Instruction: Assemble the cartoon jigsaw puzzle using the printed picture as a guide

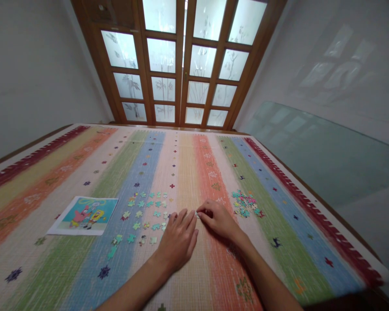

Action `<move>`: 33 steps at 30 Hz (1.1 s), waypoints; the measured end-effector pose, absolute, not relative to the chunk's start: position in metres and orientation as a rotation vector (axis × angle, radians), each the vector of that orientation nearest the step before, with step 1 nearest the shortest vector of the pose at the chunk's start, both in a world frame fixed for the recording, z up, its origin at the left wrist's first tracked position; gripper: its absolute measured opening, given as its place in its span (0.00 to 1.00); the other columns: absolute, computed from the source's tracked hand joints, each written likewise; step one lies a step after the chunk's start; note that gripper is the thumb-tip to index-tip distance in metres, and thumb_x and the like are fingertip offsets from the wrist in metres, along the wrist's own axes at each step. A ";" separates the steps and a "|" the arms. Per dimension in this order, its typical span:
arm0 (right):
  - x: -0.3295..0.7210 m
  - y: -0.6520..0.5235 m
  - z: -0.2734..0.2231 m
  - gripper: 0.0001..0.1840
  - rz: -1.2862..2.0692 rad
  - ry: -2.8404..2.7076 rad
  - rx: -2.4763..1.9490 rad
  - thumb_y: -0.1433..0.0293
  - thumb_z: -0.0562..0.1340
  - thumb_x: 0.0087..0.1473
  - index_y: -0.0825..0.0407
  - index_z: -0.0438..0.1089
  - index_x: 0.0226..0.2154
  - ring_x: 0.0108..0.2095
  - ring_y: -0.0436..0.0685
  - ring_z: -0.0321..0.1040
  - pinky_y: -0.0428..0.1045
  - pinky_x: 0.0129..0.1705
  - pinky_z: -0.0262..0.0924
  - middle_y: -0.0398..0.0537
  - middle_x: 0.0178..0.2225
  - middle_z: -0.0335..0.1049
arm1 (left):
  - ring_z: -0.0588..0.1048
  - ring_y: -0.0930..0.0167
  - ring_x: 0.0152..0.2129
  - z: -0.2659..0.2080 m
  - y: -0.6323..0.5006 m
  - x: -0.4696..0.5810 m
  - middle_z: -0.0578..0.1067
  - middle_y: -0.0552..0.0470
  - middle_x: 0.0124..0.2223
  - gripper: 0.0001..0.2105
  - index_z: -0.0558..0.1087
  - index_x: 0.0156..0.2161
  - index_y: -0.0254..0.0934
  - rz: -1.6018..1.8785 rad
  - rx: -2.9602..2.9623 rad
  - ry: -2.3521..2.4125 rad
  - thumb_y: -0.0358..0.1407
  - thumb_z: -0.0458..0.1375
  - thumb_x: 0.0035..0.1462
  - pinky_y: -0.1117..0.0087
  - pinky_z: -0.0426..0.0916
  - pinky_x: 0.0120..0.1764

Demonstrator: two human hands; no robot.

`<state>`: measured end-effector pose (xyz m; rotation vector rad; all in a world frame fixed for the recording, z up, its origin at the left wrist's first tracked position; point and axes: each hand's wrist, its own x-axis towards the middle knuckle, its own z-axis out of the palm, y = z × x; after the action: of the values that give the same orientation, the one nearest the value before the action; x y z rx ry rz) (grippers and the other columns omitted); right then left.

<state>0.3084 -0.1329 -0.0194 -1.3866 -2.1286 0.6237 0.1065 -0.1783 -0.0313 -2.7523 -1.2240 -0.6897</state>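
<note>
A printed reference picture (84,215) is laid at the left of the striped mat (188,172); sorted pieces (145,214) are spread beside it. The left hand (178,237) is rested flat and open. A small piece (197,214) is pinched by the right hand (218,218); an unsorted heap (245,204) lies just beyond. Sorting seems under way; careful placement among the spread pieces is probably called for.

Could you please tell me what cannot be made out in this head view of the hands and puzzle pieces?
- Head view: whatever the right hand pinches is hidden by its fingers.
- Spread puzzle pieces: prints too small to read.
- Piled pieces: overlapping, count unclear.
- Under the left hand: the mat is covered.
</note>
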 end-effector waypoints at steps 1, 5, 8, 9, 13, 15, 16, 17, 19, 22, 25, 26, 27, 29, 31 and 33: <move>0.308 -0.133 -0.019 0.06 0.623 -2.127 -1.390 0.76 0.64 0.58 0.54 0.79 0.34 0.34 0.56 0.69 0.50 0.40 0.61 0.49 0.33 0.74 | 0.70 0.54 0.55 -0.031 -0.178 0.106 0.75 0.40 0.60 0.18 0.70 0.61 0.32 -0.683 -2.757 -1.232 0.34 0.50 0.71 0.51 0.61 0.55; 0.307 -0.133 -0.021 0.06 0.616 -2.112 -1.396 0.77 0.65 0.57 0.54 0.79 0.35 0.34 0.55 0.70 0.50 0.40 0.61 0.49 0.33 0.75 | 0.69 0.54 0.55 -0.031 -0.178 0.107 0.74 0.41 0.60 0.19 0.69 0.63 0.33 -0.673 -2.777 -1.246 0.34 0.52 0.70 0.50 0.62 0.54; 0.306 -0.133 -0.020 0.06 0.619 -2.109 -1.396 0.77 0.65 0.57 0.54 0.79 0.35 0.34 0.55 0.70 0.50 0.40 0.61 0.49 0.33 0.75 | 0.68 0.54 0.56 -0.031 -0.178 0.107 0.74 0.41 0.60 0.19 0.69 0.62 0.33 -0.674 -2.779 -1.234 0.33 0.51 0.70 0.50 0.62 0.54; 0.306 -0.133 -0.020 0.06 0.622 -2.109 -1.397 0.77 0.65 0.58 0.54 0.79 0.35 0.34 0.56 0.70 0.50 0.40 0.61 0.50 0.33 0.75 | 0.68 0.54 0.56 -0.032 -0.177 0.107 0.75 0.41 0.60 0.19 0.69 0.62 0.33 -0.674 -2.778 -1.231 0.33 0.51 0.70 0.50 0.62 0.54; 0.308 -0.133 -0.017 0.07 0.658 -2.116 -1.392 0.76 0.65 0.59 0.54 0.80 0.36 0.35 0.56 0.70 0.50 0.40 0.61 0.49 0.33 0.75 | 0.68 0.53 0.56 -0.033 -0.176 0.107 0.75 0.43 0.60 0.19 0.69 0.62 0.35 -0.684 -2.769 -1.230 0.32 0.52 0.69 0.49 0.61 0.55; 0.310 -0.133 -0.016 0.06 0.674 -2.114 -1.387 0.75 0.65 0.58 0.54 0.80 0.36 0.35 0.55 0.70 0.50 0.40 0.62 0.49 0.33 0.74 | 0.68 0.53 0.56 -0.034 -0.176 0.107 0.75 0.43 0.60 0.18 0.69 0.62 0.35 -0.692 -2.768 -1.220 0.32 0.52 0.69 0.49 0.61 0.55; 0.311 -0.133 -0.016 0.06 0.677 -2.113 -1.387 0.75 0.65 0.58 0.54 0.80 0.36 0.35 0.55 0.70 0.50 0.40 0.62 0.49 0.33 0.74 | 0.68 0.53 0.56 -0.034 -0.176 0.107 0.75 0.43 0.60 0.18 0.70 0.61 0.35 -0.694 -2.765 -1.219 0.32 0.52 0.69 0.49 0.61 0.55; 0.312 -0.132 -0.016 0.06 0.677 -2.114 -1.388 0.76 0.65 0.58 0.54 0.80 0.36 0.35 0.55 0.70 0.50 0.40 0.62 0.49 0.34 0.74 | 0.69 0.54 0.56 -0.034 -0.176 0.106 0.75 0.42 0.60 0.18 0.70 0.61 0.35 -0.697 -2.763 -1.217 0.33 0.52 0.69 0.49 0.61 0.55; 0.313 -0.132 -0.017 0.06 0.665 -2.121 -1.391 0.76 0.65 0.58 0.54 0.79 0.36 0.36 0.55 0.70 0.50 0.41 0.62 0.49 0.34 0.74 | 0.69 0.54 0.56 -0.034 -0.176 0.105 0.75 0.41 0.59 0.17 0.71 0.60 0.34 -0.709 -2.755 -1.214 0.33 0.53 0.69 0.49 0.61 0.54; 0.313 -0.132 -0.017 0.07 0.644 -2.136 -1.388 0.77 0.64 0.58 0.54 0.79 0.36 0.37 0.56 0.70 0.51 0.43 0.62 0.49 0.34 0.74 | 0.69 0.54 0.56 -0.032 -0.175 0.104 0.76 0.41 0.58 0.17 0.71 0.60 0.35 -0.732 -2.755 -1.211 0.33 0.53 0.69 0.49 0.62 0.55; 0.310 -0.133 -0.017 0.07 0.633 -2.141 -1.384 0.76 0.64 0.59 0.54 0.79 0.36 0.37 0.55 0.70 0.51 0.43 0.62 0.49 0.35 0.74 | 0.69 0.55 0.56 -0.031 -0.174 0.104 0.76 0.42 0.58 0.18 0.71 0.60 0.36 -0.747 -2.776 -1.208 0.32 0.52 0.68 0.50 0.63 0.54; 0.309 -0.134 -0.017 0.07 0.630 -2.141 -1.382 0.76 0.64 0.59 0.54 0.79 0.36 0.37 0.55 0.70 0.51 0.43 0.62 0.49 0.35 0.74 | 0.69 0.55 0.55 -0.030 -0.174 0.104 0.76 0.42 0.57 0.18 0.71 0.60 0.36 -0.752 -2.783 -1.206 0.31 0.52 0.68 0.50 0.63 0.54; 0.309 -0.134 -0.017 0.07 0.627 -2.142 -1.379 0.76 0.64 0.59 0.53 0.79 0.36 0.37 0.55 0.70 0.51 0.43 0.62 0.49 0.35 0.74 | 0.69 0.55 0.55 -0.030 -0.173 0.104 0.76 0.42 0.57 0.18 0.71 0.60 0.36 -0.757 -2.788 -1.203 0.31 0.52 0.68 0.50 0.63 0.54; 0.308 -0.134 -0.016 0.07 0.619 -2.148 -1.372 0.76 0.64 0.59 0.53 0.79 0.36 0.37 0.55 0.70 0.51 0.43 0.62 0.49 0.35 0.74 | 0.69 0.55 0.55 -0.030 -0.173 0.105 0.77 0.42 0.57 0.18 0.70 0.60 0.35 -0.758 -2.793 -1.206 0.31 0.52 0.68 0.50 0.63 0.54; 0.309 -0.134 -0.015 0.06 0.613 -2.157 -1.370 0.76 0.64 0.59 0.53 0.79 0.36 0.37 0.55 0.70 0.50 0.42 0.62 0.49 0.34 0.73 | 0.69 0.55 0.54 -0.029 -0.174 0.105 0.77 0.42 0.57 0.18 0.71 0.60 0.35 -0.758 -2.789 -1.210 0.31 0.52 0.68 0.50 0.63 0.54; 0.310 -0.135 -0.014 0.06 0.623 -2.170 -1.366 0.76 0.65 0.58 0.53 0.79 0.36 0.36 0.55 0.70 0.50 0.41 0.62 0.48 0.34 0.73 | 0.70 0.55 0.54 -0.029 -0.174 0.105 0.77 0.42 0.56 0.17 0.71 0.59 0.34 -0.749 -2.783 -1.207 0.31 0.52 0.68 0.50 0.63 0.54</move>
<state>0.3099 -0.1345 -0.0142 -1.3656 -2.1701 0.6234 0.1052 -0.1743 -0.0292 -2.7827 -1.2072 -0.7493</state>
